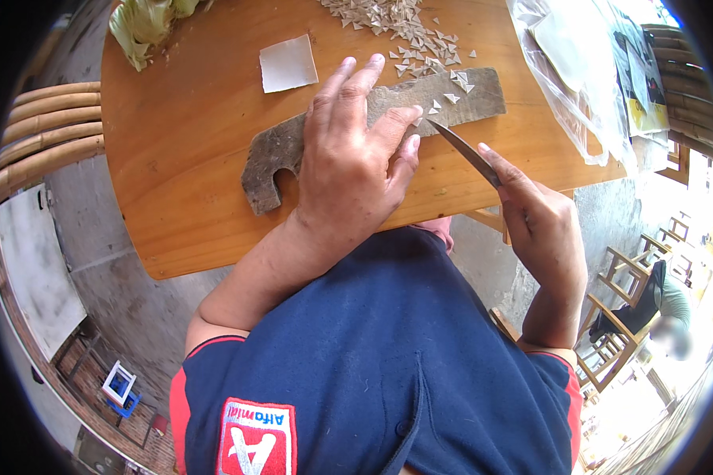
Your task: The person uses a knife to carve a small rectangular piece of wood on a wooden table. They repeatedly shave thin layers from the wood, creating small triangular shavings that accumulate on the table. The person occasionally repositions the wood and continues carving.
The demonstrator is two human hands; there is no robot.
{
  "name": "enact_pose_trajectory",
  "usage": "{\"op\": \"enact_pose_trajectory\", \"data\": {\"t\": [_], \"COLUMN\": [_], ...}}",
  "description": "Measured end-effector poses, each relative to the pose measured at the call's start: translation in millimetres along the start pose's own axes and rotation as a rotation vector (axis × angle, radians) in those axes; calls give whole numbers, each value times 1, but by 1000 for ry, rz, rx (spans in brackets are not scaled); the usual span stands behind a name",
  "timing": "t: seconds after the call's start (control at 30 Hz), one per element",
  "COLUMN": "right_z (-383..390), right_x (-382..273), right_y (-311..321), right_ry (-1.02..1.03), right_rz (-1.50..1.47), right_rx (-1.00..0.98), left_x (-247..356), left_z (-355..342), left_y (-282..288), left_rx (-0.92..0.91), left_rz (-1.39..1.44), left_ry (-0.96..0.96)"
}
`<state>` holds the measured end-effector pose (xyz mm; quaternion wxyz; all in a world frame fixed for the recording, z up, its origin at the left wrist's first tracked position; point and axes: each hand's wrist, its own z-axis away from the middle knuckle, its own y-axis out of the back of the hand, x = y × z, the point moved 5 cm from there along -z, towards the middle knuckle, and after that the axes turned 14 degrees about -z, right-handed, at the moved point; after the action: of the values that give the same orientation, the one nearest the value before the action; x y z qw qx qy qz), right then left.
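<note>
My left hand (355,154) lies palm down on a worn grey wooden cutting board (483,91) on a wooden table (182,134), fingertips pinching something small against the board. My right hand (539,218) grips a knife (461,146), its blade tip meeting the board beside my left fingertips. Several small pale triangular cut pieces (404,28) lie scattered over the board's far end and the table behind it.
A square pale sheet (287,63) lies on the table behind the board. Green leaves (144,24) sit at the far left corner, clear plastic bags (578,71) at the right. Bamboo chair slats (47,131) stand left; wooden chairs (618,317) and another person are lower right.
</note>
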<state>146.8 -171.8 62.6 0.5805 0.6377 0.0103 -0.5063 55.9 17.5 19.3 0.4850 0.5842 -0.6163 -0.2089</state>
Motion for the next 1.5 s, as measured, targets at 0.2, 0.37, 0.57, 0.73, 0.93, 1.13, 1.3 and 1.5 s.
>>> {"op": "enact_pose_trajectory", "data": {"t": [0.2,0.37,0.57,0.73,0.93,1.13,1.3,1.5], "right_z": [0,2,0,-9,-12,-12,-25,-63], "right_x": [0,0,-10,-10,6,2,3,24], "right_y": [-4,-11,-22,-15,5,-6,1,25], "right_ry": [6,61,53,37,64,193,135,198], "right_rz": [-37,-108,-105,-38,-95,-38,13,68], "right_rx": [58,126,48,29,106,18,-60,41], "left_x": [-2,-2,-4,-6,-5,-6,-10,-10], "left_z": [1,1,1,2,-3,-6,-6,-6], "left_y": [1,1,1,-2,-2,6,6,8], "left_rx": [12,7,29,-15,-79,-195,-273,-271], "left_rz": [17,13,57,47,75,68,4,-39], "left_ry": [20,22,65,92,98,158,144,161]}}
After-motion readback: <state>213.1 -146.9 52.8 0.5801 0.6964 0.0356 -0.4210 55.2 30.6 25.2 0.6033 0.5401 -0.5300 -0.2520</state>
